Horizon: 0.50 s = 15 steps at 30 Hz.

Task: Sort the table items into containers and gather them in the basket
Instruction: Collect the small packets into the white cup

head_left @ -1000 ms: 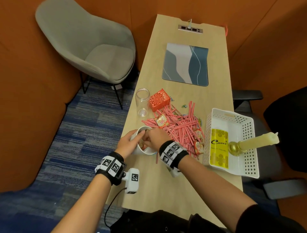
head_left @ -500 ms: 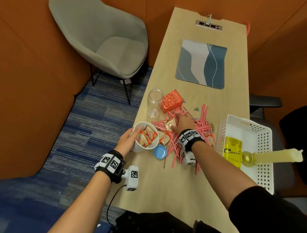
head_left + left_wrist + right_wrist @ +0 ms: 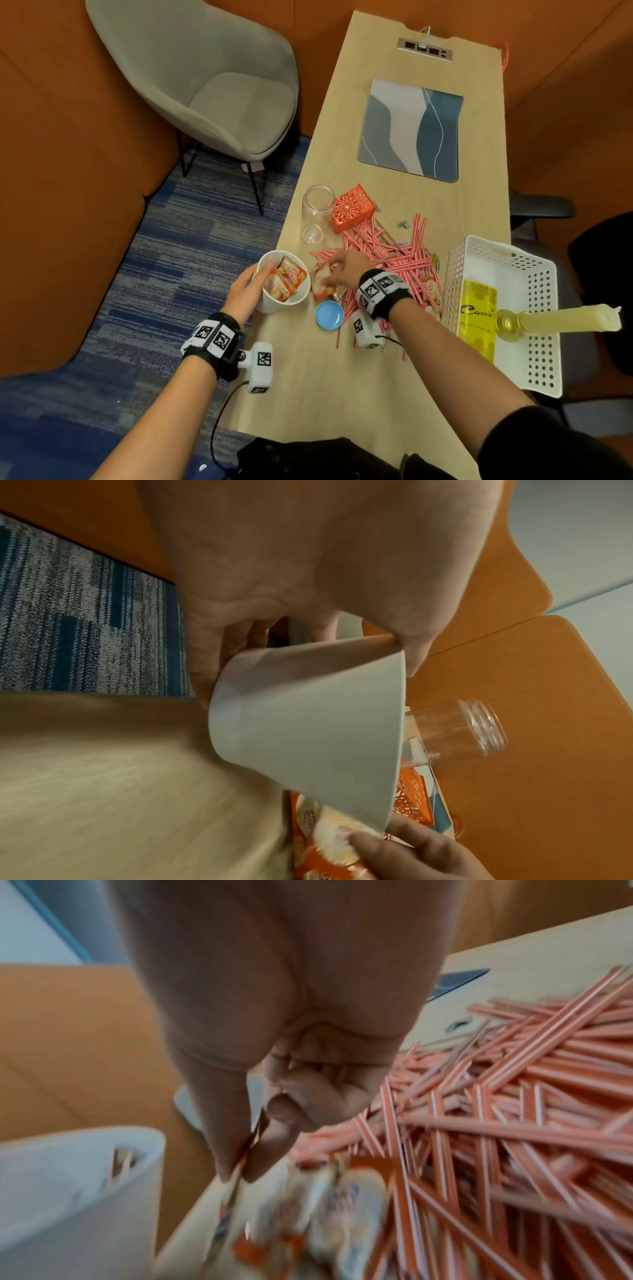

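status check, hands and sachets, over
Left hand grips white cup, sachets inside. Right hand pinches a sachet beside the cup. Straw pile still loose on table; basket off right.

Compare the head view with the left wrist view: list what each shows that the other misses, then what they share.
Head view only: white basket, blue lid, packets inside the white cup, grey chair. Left wrist view only: the cup's outer wall, with the left hand wrapped behind it. Both: cup, clear jar, orange box, right hand pinching a packet.
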Motion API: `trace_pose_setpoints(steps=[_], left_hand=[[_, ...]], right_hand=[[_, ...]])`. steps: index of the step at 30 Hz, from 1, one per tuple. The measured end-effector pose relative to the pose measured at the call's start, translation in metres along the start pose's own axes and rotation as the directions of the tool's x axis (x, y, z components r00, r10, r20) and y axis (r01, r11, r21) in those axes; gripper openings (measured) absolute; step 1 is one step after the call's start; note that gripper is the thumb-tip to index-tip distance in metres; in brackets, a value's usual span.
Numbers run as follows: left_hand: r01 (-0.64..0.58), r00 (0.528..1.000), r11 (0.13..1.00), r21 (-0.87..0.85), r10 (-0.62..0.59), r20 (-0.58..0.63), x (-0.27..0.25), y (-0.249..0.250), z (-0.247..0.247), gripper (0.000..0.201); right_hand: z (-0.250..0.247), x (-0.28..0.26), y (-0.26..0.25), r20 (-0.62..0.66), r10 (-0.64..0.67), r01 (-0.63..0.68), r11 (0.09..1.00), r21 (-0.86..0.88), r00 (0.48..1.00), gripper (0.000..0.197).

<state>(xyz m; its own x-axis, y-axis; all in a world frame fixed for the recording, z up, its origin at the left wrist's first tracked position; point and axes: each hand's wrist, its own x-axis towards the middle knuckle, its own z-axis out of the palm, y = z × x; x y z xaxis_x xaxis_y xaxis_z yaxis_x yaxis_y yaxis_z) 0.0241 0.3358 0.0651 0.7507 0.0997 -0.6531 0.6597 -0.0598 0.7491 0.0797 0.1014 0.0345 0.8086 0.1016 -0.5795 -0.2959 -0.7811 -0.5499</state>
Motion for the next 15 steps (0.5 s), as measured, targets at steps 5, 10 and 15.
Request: trace_pose_setpoints(steps=[5, 10, 15], left_hand=[[-0.009, 1.0, 1.0, -0.018, 0.009, 0.006, -0.002, 0.001, 0.0, 0.017], [0.004, 1.0, 1.0, -0.031, -0.004, -0.009, 0.002, -0.002, 0.005, 0.025], [0.014, 1.0, 0.999, -0.05, -0.014, 0.006, 0.006, -0.004, 0.01, 0.027]], right_hand=[[0.029, 0.007, 0.001, -0.1, 0.099, -0.117, 0.974, -0.195, 0.99, 0.051], [0.03, 0.006, -0.004, -0.143, 0.082, -0.118, 0.955, -0.273, 0.986, 0.057], [0.027, 0.006, -0.001, -0.106, 0.088, -0.115, 0.951, -0.288, 0.991, 0.048]])
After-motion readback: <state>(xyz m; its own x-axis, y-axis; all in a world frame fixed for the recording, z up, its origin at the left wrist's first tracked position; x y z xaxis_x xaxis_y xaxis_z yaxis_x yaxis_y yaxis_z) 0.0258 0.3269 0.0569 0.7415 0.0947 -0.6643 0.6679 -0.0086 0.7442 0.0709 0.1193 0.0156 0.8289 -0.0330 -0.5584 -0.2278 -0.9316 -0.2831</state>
